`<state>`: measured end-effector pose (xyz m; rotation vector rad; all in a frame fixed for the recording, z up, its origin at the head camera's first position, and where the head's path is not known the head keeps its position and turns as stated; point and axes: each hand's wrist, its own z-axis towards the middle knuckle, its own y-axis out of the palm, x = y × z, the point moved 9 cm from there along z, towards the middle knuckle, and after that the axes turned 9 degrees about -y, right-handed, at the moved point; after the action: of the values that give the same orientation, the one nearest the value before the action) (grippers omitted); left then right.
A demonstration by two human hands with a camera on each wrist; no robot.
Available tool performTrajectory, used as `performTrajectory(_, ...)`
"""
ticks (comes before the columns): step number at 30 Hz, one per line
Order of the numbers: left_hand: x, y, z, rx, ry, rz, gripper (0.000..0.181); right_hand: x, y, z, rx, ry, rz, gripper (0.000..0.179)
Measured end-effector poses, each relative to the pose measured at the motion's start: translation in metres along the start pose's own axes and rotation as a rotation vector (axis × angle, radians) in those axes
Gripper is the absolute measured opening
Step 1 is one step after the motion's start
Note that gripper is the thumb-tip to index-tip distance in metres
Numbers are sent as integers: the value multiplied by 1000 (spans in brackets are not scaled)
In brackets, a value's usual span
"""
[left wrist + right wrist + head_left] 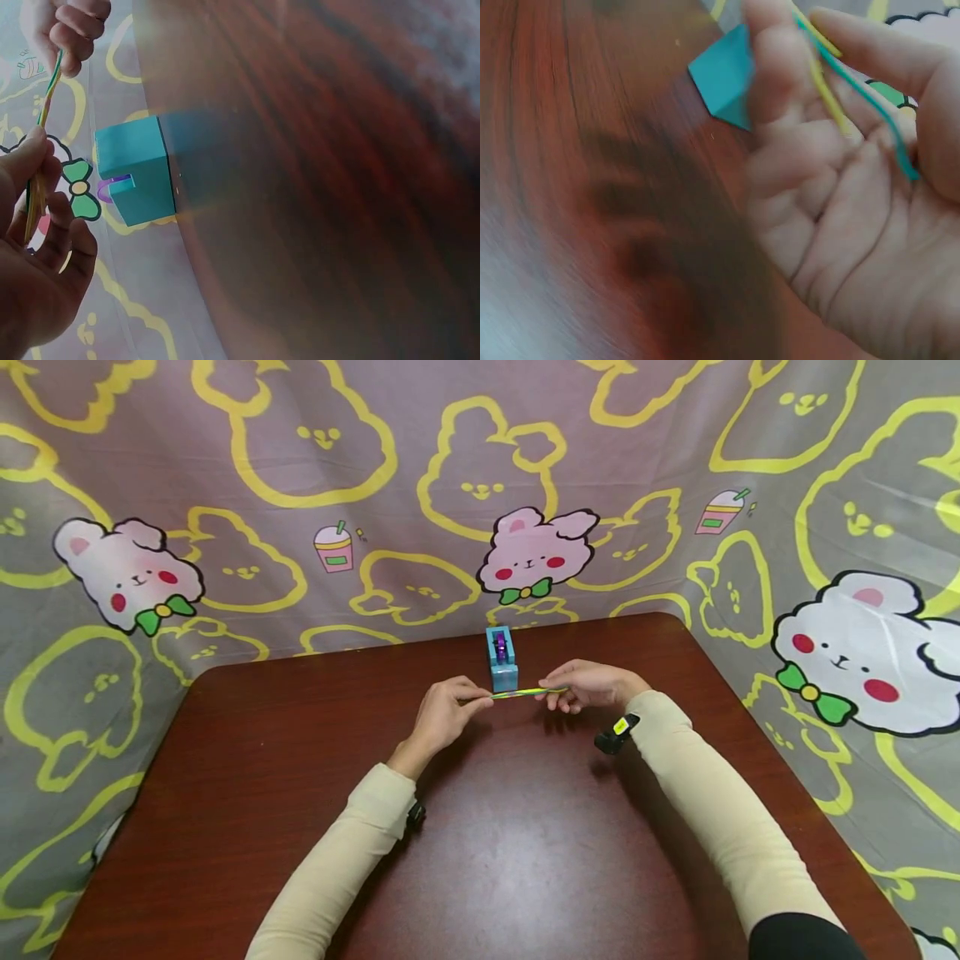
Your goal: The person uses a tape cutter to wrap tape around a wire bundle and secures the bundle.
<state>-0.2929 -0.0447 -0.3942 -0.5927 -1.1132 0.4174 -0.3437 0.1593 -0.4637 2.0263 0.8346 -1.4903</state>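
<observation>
Thin, twisted yellow-and-green strands [517, 692] stretched straight between left hand [444, 714] and right hand [590, 682], both pinching with thumb and fingers, near a boxy blue tape dispenser [506, 680], above a glossy wood-grained table [300, 768]

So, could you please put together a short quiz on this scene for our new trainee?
1. Multiple choice: what colour is the part that shows inside the blue dispenser?
A) orange
B) purple
C) white

2. True or false: the left hand and the right hand both hold the coloured strands.

3. Short answer: in the right wrist view, which two strand colours show against the right hand?

Key:
1. B, purple.
2. True; the strands run from one hand to the other.
3. Yellow and green.
</observation>
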Motion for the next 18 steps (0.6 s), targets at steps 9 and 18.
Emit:
performTrajectory(9,3,-2,1,12,11,13,6,19,6,-1,31,34,199,48)
performTrajectory(18,2,-4,1,9,-11,29,8,15,10,-4,-22,32,179,46)
